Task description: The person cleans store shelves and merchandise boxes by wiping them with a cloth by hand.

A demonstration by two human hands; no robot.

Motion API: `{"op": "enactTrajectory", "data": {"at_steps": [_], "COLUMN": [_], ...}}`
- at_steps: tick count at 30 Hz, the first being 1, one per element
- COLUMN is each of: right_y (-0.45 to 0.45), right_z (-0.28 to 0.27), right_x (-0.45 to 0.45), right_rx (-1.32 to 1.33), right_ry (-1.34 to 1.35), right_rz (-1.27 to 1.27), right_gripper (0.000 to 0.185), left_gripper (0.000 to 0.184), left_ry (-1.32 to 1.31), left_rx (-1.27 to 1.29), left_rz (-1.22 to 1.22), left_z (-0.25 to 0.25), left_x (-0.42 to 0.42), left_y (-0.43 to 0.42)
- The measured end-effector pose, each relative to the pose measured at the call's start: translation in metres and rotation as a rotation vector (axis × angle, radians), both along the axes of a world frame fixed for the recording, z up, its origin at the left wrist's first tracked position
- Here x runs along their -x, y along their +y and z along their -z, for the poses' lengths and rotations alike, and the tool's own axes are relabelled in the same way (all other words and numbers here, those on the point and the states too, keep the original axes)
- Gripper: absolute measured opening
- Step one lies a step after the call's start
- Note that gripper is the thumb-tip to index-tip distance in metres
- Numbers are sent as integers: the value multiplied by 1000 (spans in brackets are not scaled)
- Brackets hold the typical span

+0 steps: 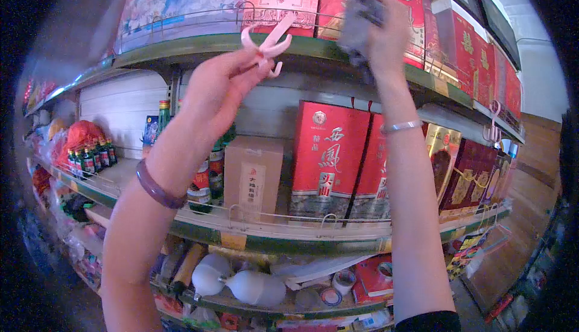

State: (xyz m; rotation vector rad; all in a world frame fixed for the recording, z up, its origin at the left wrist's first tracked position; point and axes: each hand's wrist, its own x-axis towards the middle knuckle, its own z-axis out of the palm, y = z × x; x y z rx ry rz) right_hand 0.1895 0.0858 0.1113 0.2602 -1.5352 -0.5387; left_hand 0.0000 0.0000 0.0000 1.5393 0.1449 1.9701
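Observation:
My left hand [226,84], a dark bangle on its wrist, pinches a pale pink plastic hook [276,47] with several curved prongs. It is held up in front of the upper shelf edge [211,43]. My right hand [389,39], with a silver bracelet below it, is closed on a grey cloth [359,27]. Motion blurs both cloth and fingers. The cloth is in front of red gift boxes [401,6] on the upper shelf; whether it touches them I cannot tell.
Red liquor boxes [325,157] and a brown carton [253,172] stand on the middle shelf behind a wire rail. Small green bottles [90,158] are at the left. White light bulbs [256,288] lie below. Another pink hook [494,124] hangs at the right.

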Motion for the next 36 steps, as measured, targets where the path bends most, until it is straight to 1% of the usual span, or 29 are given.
{"op": "enactTrajectory", "data": {"at_steps": [1,2,3,5,7,8,9,11,14,17,19,20,23,24,26,27,28,31,32,34,36], "right_y": [-1,3,19,28,20,32,29,28,19,8,16,7,15,22,30,27,23,24,29,25,26], "right_z": [-2,-11,-10,-12,-15,-17,-12,-10,-17,-25,-35,-32,-25,-23,-15,-9,-1,15,18,18,8], "right_x": [2,26,35,50,26,9,-11,-29,-6,53,96,103,74,56,9,-13,-30,-29,-13,25,58], "right_rx": [-7,-219,-92,-137,-123,-176,-82,-164,-162,-111,-200,-107,-199,-274,-503,-517,-507,-377,-312,-274,-298], "right_ry": [-6,104,-18,31,-156,-133,-171,-97,-60,-95,-63,-40,-107,-85,-31,-51,-1,-24,-68,-130,-202], "right_rz": [-5,298,492,712,679,666,644,695,780,773,753,850,713,727,896,907,947,872,786,606,654], "right_gripper": [30,28,31,32,43,42,44,32,27,22,20,21,21,21,21,22,24,25,26,34,37], "left_gripper": [26,24,23,23,23,23,22,21,20,19,21,22,20,20,21,21,21,21,21,20,20], "left_ry": [10,20,60,24,-55,-79,-90,-95,-53,-90,-92,-86,-58,-63,-70,-84,-100,-116,-109,-95,-76], "left_rx": [0,3,23,2,-21,-21,-14,-18,9,-44,-35,-31,-18,-27,-52,-41,-30,-17,-13,-17,-21], "left_rz": [-4,-9,-45,-116,-123,-125,-126,-128,-90,-142,-186,-203,-157,-149,-132,-137,-146,-163,-165,-169,-187], "left_z": [5,8,1,0,5,8,11,8,6,6,5,3,6,6,6,5,6,8,8,9,9], "left_x": [2,4,3,4,10,14,17,21,22,25,30,32,37,39,39,36,32,31,31,31,33], "left_y": [3,4,9,12,18,19,20,19,20,9,12,15,23,25,26,24,19,19,22,23,25]}}
